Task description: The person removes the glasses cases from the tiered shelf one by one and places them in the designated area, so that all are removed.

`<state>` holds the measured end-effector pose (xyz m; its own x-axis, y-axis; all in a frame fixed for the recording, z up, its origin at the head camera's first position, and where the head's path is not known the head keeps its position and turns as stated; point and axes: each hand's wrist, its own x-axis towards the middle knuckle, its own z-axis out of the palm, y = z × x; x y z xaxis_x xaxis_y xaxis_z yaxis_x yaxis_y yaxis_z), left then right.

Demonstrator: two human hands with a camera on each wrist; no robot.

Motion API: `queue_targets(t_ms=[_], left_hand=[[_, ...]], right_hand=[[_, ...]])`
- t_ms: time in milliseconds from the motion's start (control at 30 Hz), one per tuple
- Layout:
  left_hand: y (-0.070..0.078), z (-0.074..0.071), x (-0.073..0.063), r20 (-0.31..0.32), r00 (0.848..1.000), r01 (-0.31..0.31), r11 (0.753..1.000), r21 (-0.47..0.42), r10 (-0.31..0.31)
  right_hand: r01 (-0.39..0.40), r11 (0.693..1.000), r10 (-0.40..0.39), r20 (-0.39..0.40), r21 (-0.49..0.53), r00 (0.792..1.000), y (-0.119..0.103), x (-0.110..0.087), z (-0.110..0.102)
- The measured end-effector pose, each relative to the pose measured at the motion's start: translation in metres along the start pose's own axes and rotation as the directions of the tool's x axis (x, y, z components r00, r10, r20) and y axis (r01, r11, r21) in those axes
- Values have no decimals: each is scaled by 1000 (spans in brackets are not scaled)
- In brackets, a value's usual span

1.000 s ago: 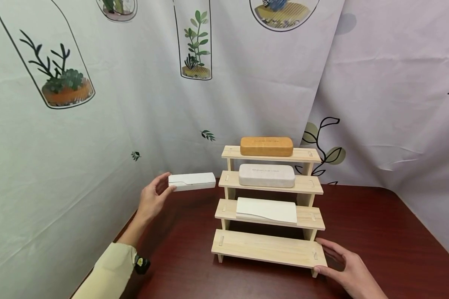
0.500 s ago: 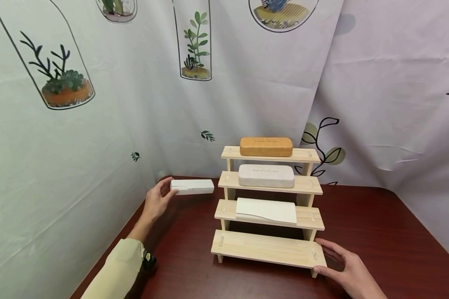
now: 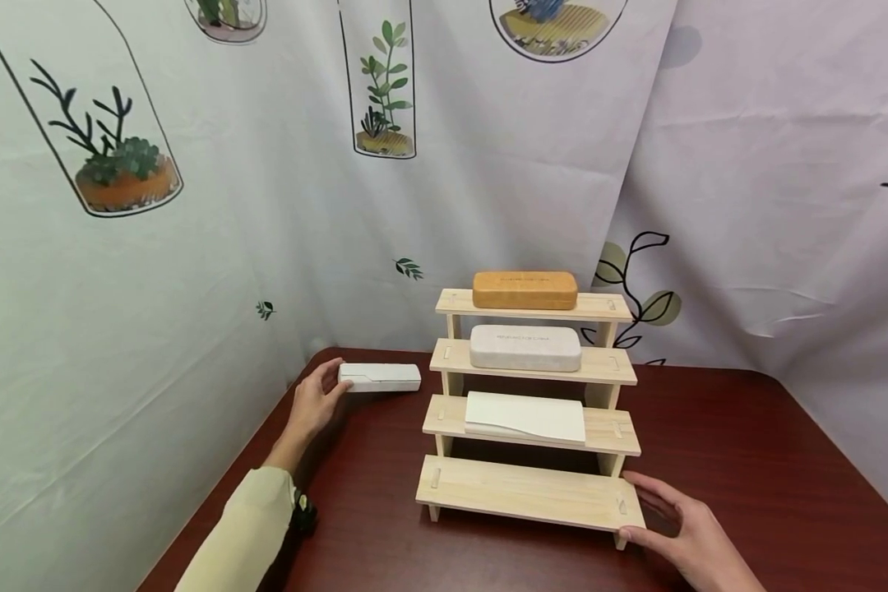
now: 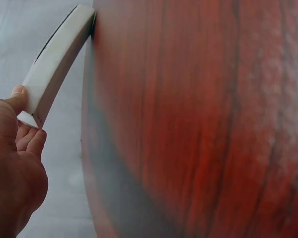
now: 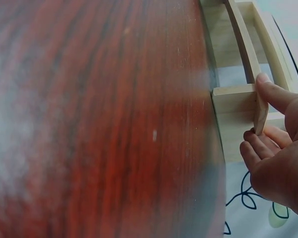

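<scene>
White case (image 3: 380, 379) is showing near the far-left corner of the desk (image 3: 385, 493), to the left of a four-tier wooden stand (image 3: 529, 491), as a person's left hand (image 3: 315, 401) is holding it by one end, fingers (image 4: 37, 143) pinching it against the thumb; whether the desk is bearing its weight, these views are not making clear. Across the desk, the right hand (image 3: 699, 534) is gripping the right end of the stand's lowest shelf, its fingers grasping the board's edge. With just one end being pinched, the long free end could be dipping or twisting should the hold be loosening. The desk's back edge is running close by, so a release too far back could be sending the case over toward the cloth backdrop (image 3: 481, 205). A swing to the right could be knocking the stand. A tug from the right hand could be shifting it as well, and with the orange case (image 3: 525, 291) up top, the pale case (image 3: 525, 348) below it and the flat white piece (image 3: 525, 418) on the third tier sitting unfenced, a jolt could be sliding any of them off
</scene>
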<state>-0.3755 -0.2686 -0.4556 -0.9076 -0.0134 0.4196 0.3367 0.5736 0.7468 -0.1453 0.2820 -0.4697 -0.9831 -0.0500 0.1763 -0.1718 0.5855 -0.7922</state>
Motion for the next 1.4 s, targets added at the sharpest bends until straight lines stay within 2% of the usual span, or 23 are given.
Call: queue_targets(t_ms=[200, 400, 733, 1133, 1400], left_hand=[[-4, 2, 3, 34, 999, 26, 1000, -5, -26], [-9, 4, 5, 52, 997, 57, 998, 11, -57], [-17, 8, 6, 66, 990, 115, 985, 125, -124], [-14, 13, 13, 86, 986, 117, 962, 248, -142], [-15, 22, 17, 102, 984, 98, 927, 362, -144]], right_hand=[[-25, 1000, 25, 5, -8, 1000, 0, 0, 0], [-11, 1000, 11, 2, -3, 1000, 0, 0, 1], [7, 1000, -7, -3, 9, 1000, -1, 0, 3], [-6, 1000, 6, -4, 6, 1000, -2, 0, 2], [-13, 1000, 13, 3, -9, 1000, -1, -1, 0]])
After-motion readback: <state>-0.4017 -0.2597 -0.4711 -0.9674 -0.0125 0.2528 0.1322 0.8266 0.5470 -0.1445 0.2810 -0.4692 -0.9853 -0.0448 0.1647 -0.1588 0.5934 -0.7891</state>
